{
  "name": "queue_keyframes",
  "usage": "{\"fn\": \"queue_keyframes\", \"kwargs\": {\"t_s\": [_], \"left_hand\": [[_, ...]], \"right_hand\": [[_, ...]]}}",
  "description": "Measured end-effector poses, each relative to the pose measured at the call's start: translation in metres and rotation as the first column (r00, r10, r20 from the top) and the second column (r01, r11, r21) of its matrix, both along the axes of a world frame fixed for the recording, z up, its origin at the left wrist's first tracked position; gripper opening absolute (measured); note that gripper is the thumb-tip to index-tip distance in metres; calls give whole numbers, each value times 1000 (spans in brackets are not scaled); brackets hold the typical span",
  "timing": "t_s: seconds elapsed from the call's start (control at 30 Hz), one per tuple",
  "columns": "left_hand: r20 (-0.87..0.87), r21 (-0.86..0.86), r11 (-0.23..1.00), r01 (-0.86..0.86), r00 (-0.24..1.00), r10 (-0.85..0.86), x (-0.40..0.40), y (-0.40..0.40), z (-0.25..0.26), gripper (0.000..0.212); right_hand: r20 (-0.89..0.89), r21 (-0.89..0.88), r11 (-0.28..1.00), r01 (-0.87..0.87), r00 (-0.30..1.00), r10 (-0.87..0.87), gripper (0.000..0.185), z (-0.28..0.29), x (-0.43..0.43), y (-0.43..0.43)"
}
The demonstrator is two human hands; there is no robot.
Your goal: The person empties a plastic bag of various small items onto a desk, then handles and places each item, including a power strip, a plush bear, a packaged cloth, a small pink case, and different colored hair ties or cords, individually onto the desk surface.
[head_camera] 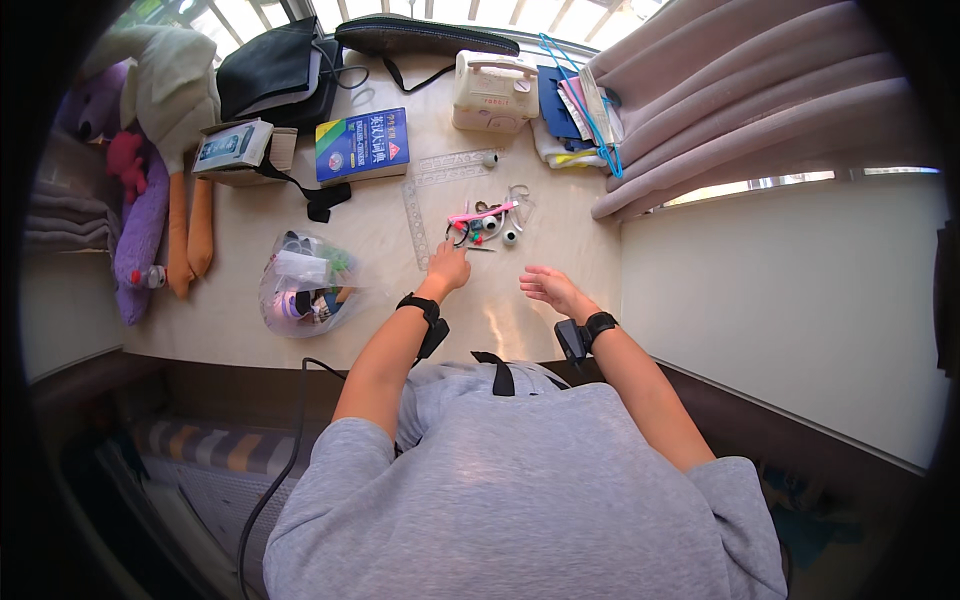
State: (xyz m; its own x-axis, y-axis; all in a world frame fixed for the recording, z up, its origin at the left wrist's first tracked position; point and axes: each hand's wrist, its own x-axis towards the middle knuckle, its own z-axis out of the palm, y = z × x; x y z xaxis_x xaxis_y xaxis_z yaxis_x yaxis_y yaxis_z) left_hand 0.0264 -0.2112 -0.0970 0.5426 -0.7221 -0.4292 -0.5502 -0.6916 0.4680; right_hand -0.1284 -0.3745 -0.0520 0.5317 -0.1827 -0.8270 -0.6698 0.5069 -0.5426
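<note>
My left hand (448, 264) reaches to the near left edge of a pile of small items, its fingertips at a black loop (459, 238); whether they grip it I cannot tell. In the pile lie a pink strip (484, 213), small red and green pieces and several small round whitish pieces, one of them (510, 238) at the right side. A thin dark stick (480, 249) lies just in front. My right hand (551, 288) is held to the right of the pile, fingers apart, with nothing in it. Clear plastic rulers (415, 223) lie left of and behind the pile.
A clear plastic bag (307, 289) of mixed items lies at the left. Behind are a blue dictionary (362, 146), an open cardboard box (238, 150), a cream rabbit-marked case (495, 94) and a blue hanger (600, 124). Plush toys (142, 202) line the far left; a curtain (735, 105) hangs right.
</note>
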Motion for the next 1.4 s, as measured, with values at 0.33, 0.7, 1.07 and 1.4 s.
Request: {"fn": "queue_keyframes", "kwargs": {"t_s": [0.33,0.7,1.07,1.4], "left_hand": [[65,60,997,-51,997,47,10,-17,-34,41],[-243,-541,706,-457,889,389,85,22,41,36],[-967,-249,571,-782,234,-100,45,94,137,31],[-987,-97,671,-736,156,28,41,187,157,18]], "right_hand": [[-34,-8,999,-44,998,44,31,-5,0,-31],[30,-63,995,-77,996,79,30,12,24,0],[393,-112,967,-230,883,256,34,81,110,96],[128,-495,835,-240,930,343,20,40,117,122]]}}
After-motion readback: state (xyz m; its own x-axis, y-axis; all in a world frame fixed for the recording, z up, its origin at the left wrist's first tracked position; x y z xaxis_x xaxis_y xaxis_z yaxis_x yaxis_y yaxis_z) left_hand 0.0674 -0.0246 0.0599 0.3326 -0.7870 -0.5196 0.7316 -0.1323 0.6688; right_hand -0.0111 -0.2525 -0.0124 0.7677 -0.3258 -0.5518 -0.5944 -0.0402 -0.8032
